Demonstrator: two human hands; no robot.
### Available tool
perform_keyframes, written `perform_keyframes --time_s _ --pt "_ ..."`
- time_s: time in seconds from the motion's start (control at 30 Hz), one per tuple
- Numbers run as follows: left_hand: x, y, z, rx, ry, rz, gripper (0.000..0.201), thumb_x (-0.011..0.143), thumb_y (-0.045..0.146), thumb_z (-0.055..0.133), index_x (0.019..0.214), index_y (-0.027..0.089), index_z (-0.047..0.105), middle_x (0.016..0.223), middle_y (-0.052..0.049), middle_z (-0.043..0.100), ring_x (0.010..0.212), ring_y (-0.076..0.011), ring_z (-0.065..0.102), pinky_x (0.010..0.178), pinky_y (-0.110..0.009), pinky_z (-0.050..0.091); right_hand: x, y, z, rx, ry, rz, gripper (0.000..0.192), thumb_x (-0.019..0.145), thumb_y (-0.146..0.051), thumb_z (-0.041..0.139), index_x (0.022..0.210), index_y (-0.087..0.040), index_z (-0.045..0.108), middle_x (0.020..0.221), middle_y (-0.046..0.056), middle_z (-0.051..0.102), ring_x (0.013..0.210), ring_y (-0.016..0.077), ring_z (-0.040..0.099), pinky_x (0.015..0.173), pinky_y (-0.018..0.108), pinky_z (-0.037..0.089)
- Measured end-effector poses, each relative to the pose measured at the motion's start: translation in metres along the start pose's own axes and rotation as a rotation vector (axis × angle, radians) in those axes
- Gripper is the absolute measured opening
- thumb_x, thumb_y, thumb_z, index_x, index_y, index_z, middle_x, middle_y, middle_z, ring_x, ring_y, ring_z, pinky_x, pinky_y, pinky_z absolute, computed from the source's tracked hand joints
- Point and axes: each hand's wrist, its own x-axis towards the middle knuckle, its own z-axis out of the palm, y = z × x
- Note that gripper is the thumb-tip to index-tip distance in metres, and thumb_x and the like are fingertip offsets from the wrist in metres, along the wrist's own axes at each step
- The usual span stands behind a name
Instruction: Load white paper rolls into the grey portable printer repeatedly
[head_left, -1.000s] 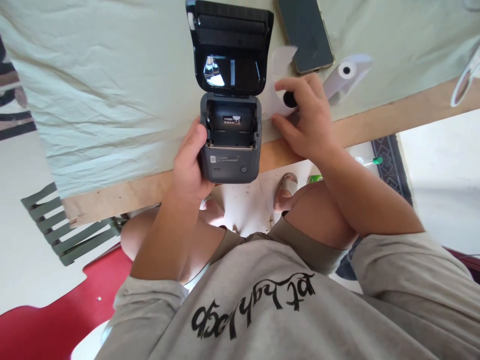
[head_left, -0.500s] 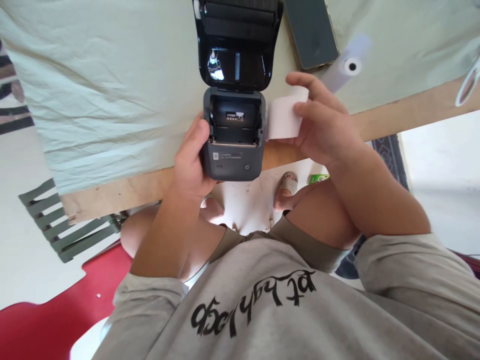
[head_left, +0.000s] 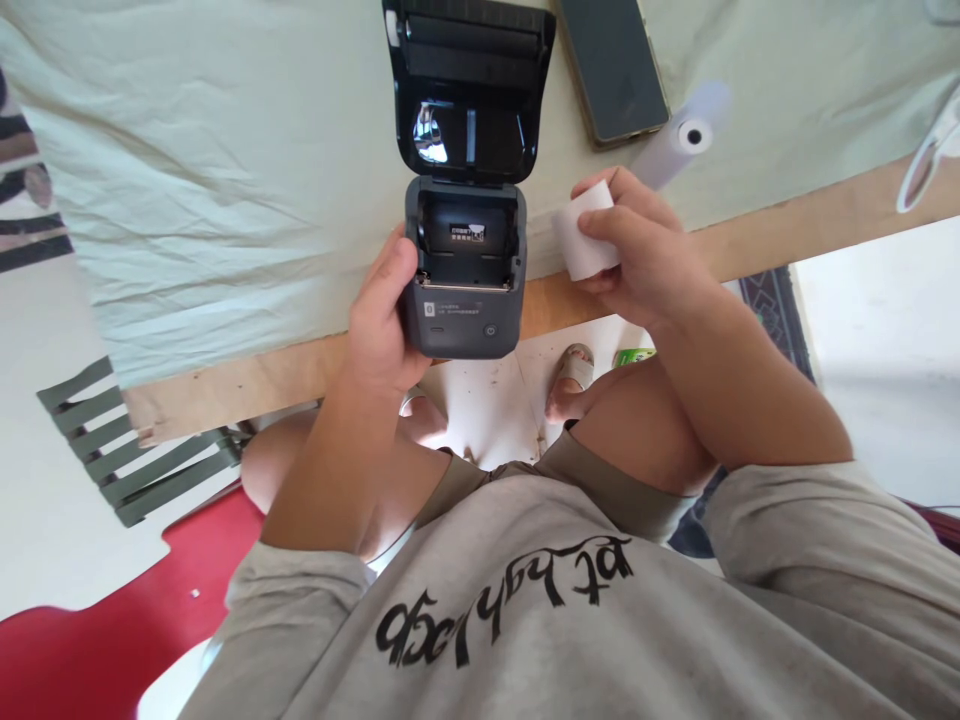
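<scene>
Nearest, a grey sweatshirt with black lettering fills the lower view, and bare knees show under the table edge above a white floor with a sandalled foot on it. The left hand wraps the left side of a small dark printer at the table's near edge, thumb lying up along its side, fingers closed around the casing. The printer's lid stands swung open away from the person, and the paper bay below it is open, with a small label showing inside. Just right of the printer, not touching it, the right hand holds a white paper roll, fingers curled round it and the thumb pressed on its outer face; the roll is lifted above the wooden table edge. Farther out, on the pale green cloth, a second paper roll lies on its side with its core hole facing the camera, and a dark phone lies flat beside the open lid. A green slatted chair stands at lower left
</scene>
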Motion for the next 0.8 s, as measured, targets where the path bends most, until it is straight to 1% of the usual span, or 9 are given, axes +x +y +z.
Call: perform_keyframes --time_s 0.07,0.17,0.27,0.4,0.5,0.6,0.67,0.73,0.8 --pt "0.000 0.000 0.000 -0.005 0.000 0.003 0.034 0.095 0.054 0.051 0.102 0.026 0.067 0.106 -0.004 0.074 0.108 -0.0267 0.070 0.087 -0.040 0.058 0.006 0.006 -0.005 -0.008 -0.046 -0.031 0.039 0.060 -0.039 0.081 0.087 -0.028 0.056 0.076 -0.004 0.049 0.058 0.0104 0.047 0.040 0.022 0.037" --pt "0.000 -0.001 -0.001 -0.027 -0.013 0.021 0.035 0.096 0.054 0.049 0.104 0.025 0.068 0.104 -0.004 0.074 0.100 -0.0255 0.071 0.082 -0.040 0.058 0.010 0.010 -0.010 0.040 -0.112 0.035 0.046 0.064 -0.044 0.081 0.103 -0.032 0.061 0.087 -0.001 0.060 0.072 0.0160 0.059 0.050 0.028 0.051" --pt "0.000 -0.001 -0.001 -0.034 -0.027 0.022 0.034 0.097 0.051 0.049 0.104 0.025 0.069 0.103 -0.003 0.074 0.095 -0.0241 0.071 0.078 -0.040 0.058 0.008 0.009 -0.011 0.090 -0.144 0.087 0.041 0.072 -0.046 0.076 0.106 -0.030 0.061 0.095 0.002 0.066 0.082 0.0190 0.066 0.050 0.027 0.051" --pt "-0.001 -0.001 -0.001 -0.053 -0.028 0.030 0.034 0.098 0.050 0.047 0.102 0.024 0.069 0.100 -0.002 0.074 0.092 -0.0230 0.070 0.076 -0.039 0.058 0.008 0.011 -0.014 -0.028 -0.187 0.024 0.046 0.071 -0.039 0.081 0.112 -0.032 0.060 0.101 0.000 0.065 0.082 0.0168 0.068 0.055 0.026 0.054" --pt "-0.001 -0.001 -0.001 -0.052 -0.037 0.026 0.031 0.098 0.047 0.050 0.104 0.023 0.069 0.101 -0.002 0.076 0.093 -0.0232 0.070 0.081 -0.041 0.058 0.012 0.014 -0.018 -0.023 -0.157 0.023 0.053 0.072 -0.043 0.078 0.120 -0.036 0.056 0.102 0.000 0.065 0.089 0.0203 0.069 0.063 0.032 0.060" --pt "-0.002 0.000 0.000 -0.060 -0.041 0.031 0.031 0.098 0.045 0.050 0.106 0.022 0.068 0.103 -0.002 0.076 0.094 -0.0240 0.071 0.082 -0.042 0.058 0.015 0.015 -0.019 -0.002 -0.100 0.027 0.051 0.073 -0.051 0.074 0.117 -0.034 0.056 0.101 0.002 0.067 0.094 0.0241 0.070 0.066 0.036 0.062" --pt "-0.002 0.001 0.000 -0.035 -0.016 0.008 0.029 0.096 0.047 0.052 0.107 0.024 0.067 0.105 -0.003 0.075 0.099 -0.0258 0.070 0.082 -0.041 0.058 0.011 0.014 -0.016 -0.057 -0.048 -0.075 0.043 0.076 -0.047 0.071 0.115 -0.035 0.057 0.110 0.002 0.066 0.093 0.0228 0.070 0.067 0.035 0.062" --pt "-0.002 0.002 0.002 -0.008 0.010 -0.020 0.028 0.093 0.048 0.057 0.106 0.025 0.067 0.107 -0.003 0.074 0.105 -0.0273 0.069 0.083 -0.041 0.058 0.003 0.010 -0.010 -0.171 0.014 -0.288 0.042 0.080 -0.033 0.066 0.120 -0.039 0.057 0.127 -0.002 0.060 0.094 0.0198 0.069 0.071 0.034 0.062" --pt "-0.001 0.001 0.003 -0.003 0.014 -0.028 0.028 0.091 0.049 0.060 0.105 0.026 0.067 0.105 -0.002 0.073 0.106 -0.0270 0.069 0.083 -0.039 0.058 -0.006 0.004 -0.003 -0.334 0.052 -0.513 0.050 0.084 -0.024 0.059 0.130 -0.043 0.054 0.146 -0.006 0.049 0.102 0.0194 0.068 0.081 0.036 0.062"
